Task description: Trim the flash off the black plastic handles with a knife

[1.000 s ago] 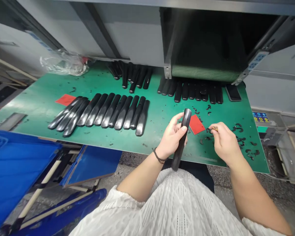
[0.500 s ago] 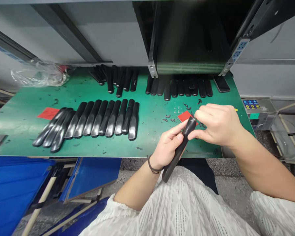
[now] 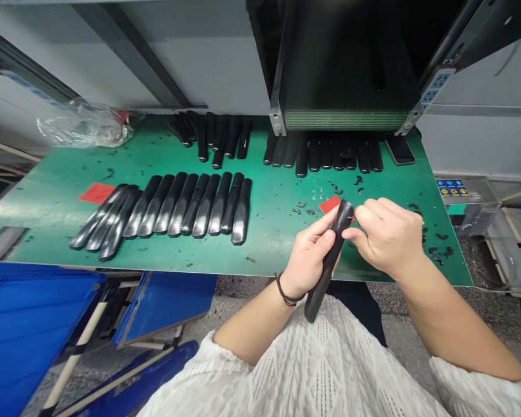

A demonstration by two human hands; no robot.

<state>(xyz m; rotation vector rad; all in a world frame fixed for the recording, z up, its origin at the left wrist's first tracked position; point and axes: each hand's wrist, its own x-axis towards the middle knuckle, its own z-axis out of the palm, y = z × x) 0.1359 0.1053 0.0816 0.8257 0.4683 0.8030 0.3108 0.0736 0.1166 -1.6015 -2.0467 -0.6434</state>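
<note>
While I watch from afar through the head camera, the left hand (image 3: 308, 252) wraps firmly around a black handle (image 3: 327, 278), fingers curled over its glossy, tapered body. Its rounded upper end rises just past the thumb, and its lower end points down toward the person's white knit sweater (image 3: 304, 370). The right hand (image 3: 388, 237) sits just beside it, fingers drawn together against the handle's upper end; I cannot tell whether they pinch anything small there. Both hands are over the front part of a green work mat (image 3: 278, 191), near a red patch (image 3: 330, 204) that the handle's tip overlaps in my view. Small black scraps (image 3: 301, 211) lie scattered on either side of them. Further off, rows of matching black handles (image 3: 186, 205) lie side by side on the mat. Down to the left sit blue plastic crates (image 3: 26, 324), and I can't make out anything inside them.
</note>
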